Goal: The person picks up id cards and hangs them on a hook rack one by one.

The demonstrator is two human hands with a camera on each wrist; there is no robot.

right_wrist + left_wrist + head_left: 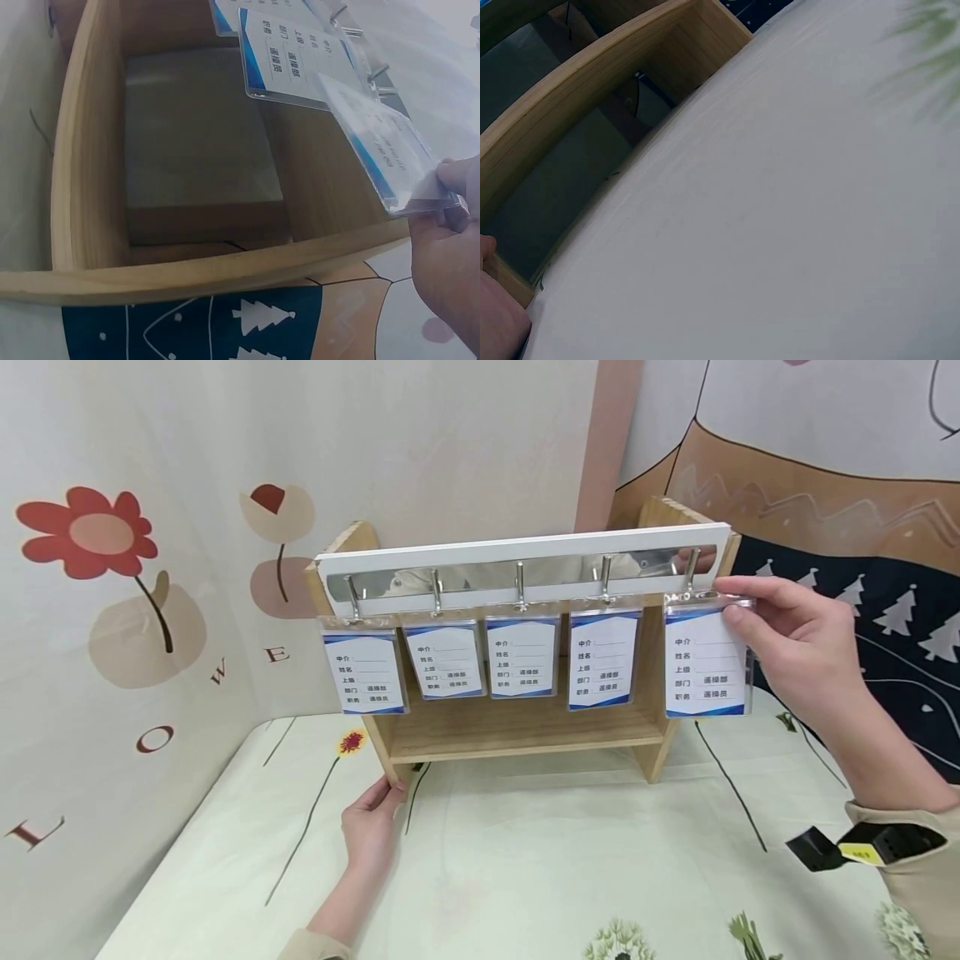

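My right hand (806, 647) pinches the upper right corner of a clear-cased name badge (701, 672), which hangs at the rightmost metal hook (691, 568). In the right wrist view, thumb and fingers hold that badge (379, 139) by its edge, and it tilts away from its neighbours. More blue-and-white badges (522, 656) hang in a row from the other hooks on a white, mirror-faced rail (480, 547). The rail runs across the front of a wooden shelf (517, 727). Low at the left, my left hand (372, 822) grips the foot of the shelf's side panel.
The shelf stands on a pale, flower-printed cloth (525, 860). Behind it rises a light curtain (450, 443) with flowers and letters. To the right hangs a dark panel with white trees (892, 602). A black strap device (870, 845) sits on my right cuff.
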